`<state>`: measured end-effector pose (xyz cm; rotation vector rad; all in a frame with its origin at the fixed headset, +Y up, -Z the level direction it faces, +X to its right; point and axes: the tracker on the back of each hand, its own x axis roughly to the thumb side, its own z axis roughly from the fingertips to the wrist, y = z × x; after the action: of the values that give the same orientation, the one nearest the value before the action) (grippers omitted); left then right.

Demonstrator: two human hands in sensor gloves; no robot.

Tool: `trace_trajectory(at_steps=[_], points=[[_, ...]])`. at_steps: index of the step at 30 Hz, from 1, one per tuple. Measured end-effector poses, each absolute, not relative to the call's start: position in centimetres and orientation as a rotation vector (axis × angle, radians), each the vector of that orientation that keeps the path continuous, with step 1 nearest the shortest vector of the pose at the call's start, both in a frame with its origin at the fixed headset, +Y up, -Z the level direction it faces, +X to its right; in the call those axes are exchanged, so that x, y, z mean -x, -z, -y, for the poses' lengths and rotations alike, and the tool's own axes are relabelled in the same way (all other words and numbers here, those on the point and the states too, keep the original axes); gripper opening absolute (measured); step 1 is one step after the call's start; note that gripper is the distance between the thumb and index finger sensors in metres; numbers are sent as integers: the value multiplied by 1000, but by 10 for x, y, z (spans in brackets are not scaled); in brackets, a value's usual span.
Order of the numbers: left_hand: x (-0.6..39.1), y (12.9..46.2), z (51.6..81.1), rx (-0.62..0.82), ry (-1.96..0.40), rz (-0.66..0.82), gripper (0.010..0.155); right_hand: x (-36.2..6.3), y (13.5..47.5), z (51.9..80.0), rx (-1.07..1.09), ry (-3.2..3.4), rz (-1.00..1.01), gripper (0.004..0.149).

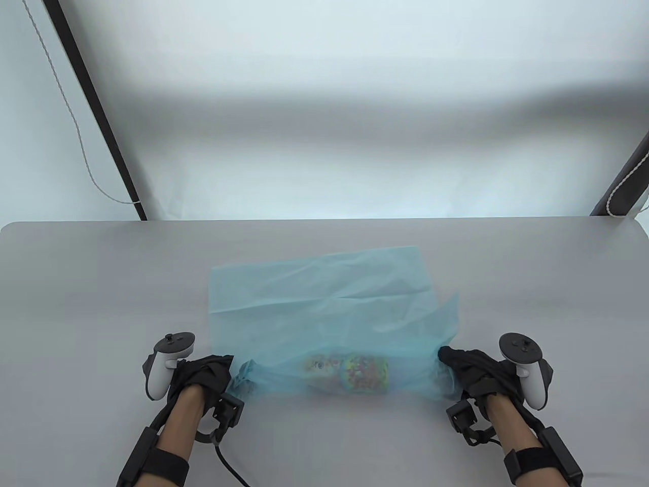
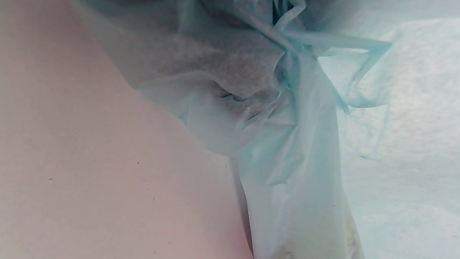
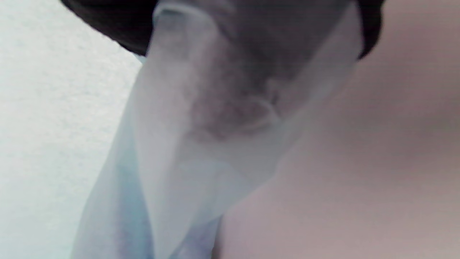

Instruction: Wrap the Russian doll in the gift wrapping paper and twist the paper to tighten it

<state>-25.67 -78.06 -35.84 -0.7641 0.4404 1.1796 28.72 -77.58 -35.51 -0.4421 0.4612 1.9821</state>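
Observation:
The Russian doll (image 1: 350, 374) lies on its side near the table's front, its coloured pattern showing through thin light-blue wrapping paper (image 1: 324, 294) rolled over it. My left hand (image 1: 215, 374) grips the paper's bunched left end (image 1: 244, 376). At the other side my right hand (image 1: 456, 368) holds the gathered right end (image 1: 440, 355). The far half of the sheet lies flat behind the doll. In the left wrist view the crumpled paper (image 2: 287, 144) fills the middle. In the right wrist view the paper (image 3: 187, 151) drapes over my dark gloved fingers (image 3: 107, 25).
The grey table (image 1: 81, 284) runs to its far edge (image 1: 324, 220) with a white backdrop behind. Dark stand legs (image 1: 96, 111) and a white cord (image 1: 71, 111) rise at the left, and another leg (image 1: 623, 177) stands at the right.

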Motion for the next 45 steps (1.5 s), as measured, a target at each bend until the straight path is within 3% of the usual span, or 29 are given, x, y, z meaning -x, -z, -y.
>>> trace_trajectory(at_steps=[6,15,24,30,37,41,45], points=[[258,362,787,814,-1159,-455,51,-280,358,772,459,-2250,-416,45],[281,358,785,728,-1295,-509,61,-270,370,754,544,-2441,-376,45],[289,359,776,641,-1295,-431,63,-265,374,750,535,-2527,-354,57],[292,352,740,433,-1122,-315,71,-274,364,725,422,-2515,-188,70],[321,326,676,71,-1014,-191,75,-273,340,683,217,-2659,105,78],[277,301,636,-18,-717,30,79,-239,322,656,-50,-2744,168,78],[213,287,632,-1,-508,194,79,-194,307,645,-242,-2741,231,77]])
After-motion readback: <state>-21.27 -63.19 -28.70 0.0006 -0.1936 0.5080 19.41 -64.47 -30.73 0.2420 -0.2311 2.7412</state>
